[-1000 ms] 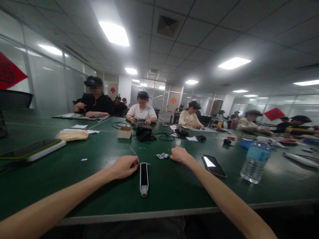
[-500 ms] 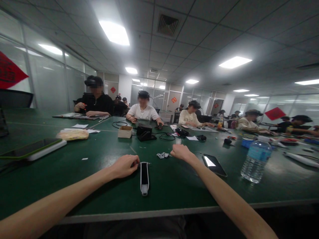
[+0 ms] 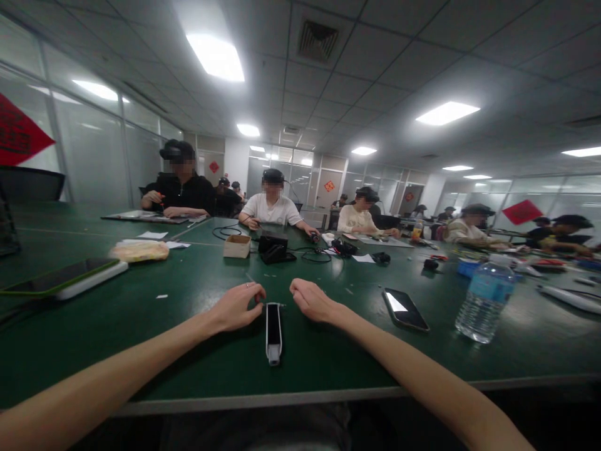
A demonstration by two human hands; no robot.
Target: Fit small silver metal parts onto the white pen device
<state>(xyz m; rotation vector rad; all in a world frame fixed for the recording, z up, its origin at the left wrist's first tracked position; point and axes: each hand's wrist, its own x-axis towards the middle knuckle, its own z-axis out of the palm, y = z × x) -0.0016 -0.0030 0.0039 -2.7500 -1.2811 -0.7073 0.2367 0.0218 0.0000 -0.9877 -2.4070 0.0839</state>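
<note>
A narrow white-framed piece with a long black inside [image 3: 273, 332] lies on the green table, pointing toward me. A thin pin-like bit shows at its far end. Just left of that end is my left hand [image 3: 237, 305], its fingers curved and the thumb tip apart from them, with nothing visible between. On the other side, a short way off, rests my right hand [image 3: 313, 300]. Its fingers are curled closed, and whatever they may hold is hidden. The small metal pieces do not show now, with my right hand over their spot.
Right of my hands lie a phone [image 3: 405, 309] and a water bottle [image 3: 486, 300]. At left are another phone-like device [image 3: 56, 279] and a wrapped packet [image 3: 139, 250]. A small cardboard box [image 3: 236, 246] and a black case [image 3: 275, 248] stand ahead. Several people sit around the table.
My right hand has moved left, toward the white-framed piece, and now covers where small metal pieces lay. My left hand's thumb and fingers have parted slightly.
</note>
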